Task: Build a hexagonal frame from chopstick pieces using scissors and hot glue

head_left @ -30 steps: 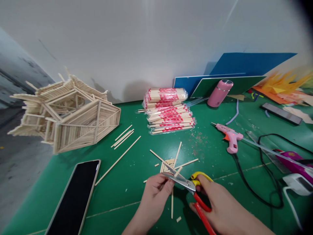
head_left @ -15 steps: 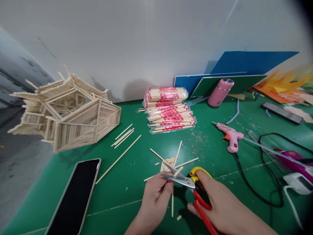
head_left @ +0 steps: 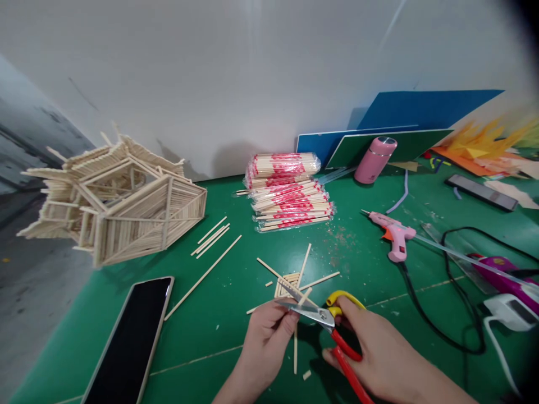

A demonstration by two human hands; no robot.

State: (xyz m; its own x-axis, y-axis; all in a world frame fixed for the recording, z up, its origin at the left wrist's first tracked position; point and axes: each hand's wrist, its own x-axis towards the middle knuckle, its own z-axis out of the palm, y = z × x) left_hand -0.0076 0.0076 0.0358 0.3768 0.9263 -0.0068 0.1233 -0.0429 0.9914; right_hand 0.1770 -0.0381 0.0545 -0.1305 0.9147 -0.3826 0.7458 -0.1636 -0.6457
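Across the near middle of a green table (head_left: 202, 334), two bare hands work close together. The left hand (head_left: 265, 339) pinches a short wooden stick (head_left: 305, 295) between thumb and fingers, its free end pointing up and away. The right hand (head_left: 373, 348) grips scissors (head_left: 322, 316) by their handles (partly yellow, partly red), and the parted blades lie on either side of that stick, just beyond the left fingertips.

Directly behind the blades, on the tabletop, is a star-like arrangement of crossed sticks (head_left: 288, 278), partly hidden by the left hand and the scissors. One small offcut (head_left: 307, 374) lies in front of it, between the two hands.

To the left are a few short loose sticks (head_left: 213, 240), one long stick (head_left: 204, 276) and a dark-screened phone (head_left: 130, 336). Behind these stands a large angular structure built of sticks (head_left: 135, 219). Clear packets of sticks with red markings (head_left: 290, 193) are piled near the wall. Farther right, a pink glue gun (head_left: 396, 235) lies on its side, and a pink bottle (head_left: 375, 161) leans before a green board (head_left: 425, 145).
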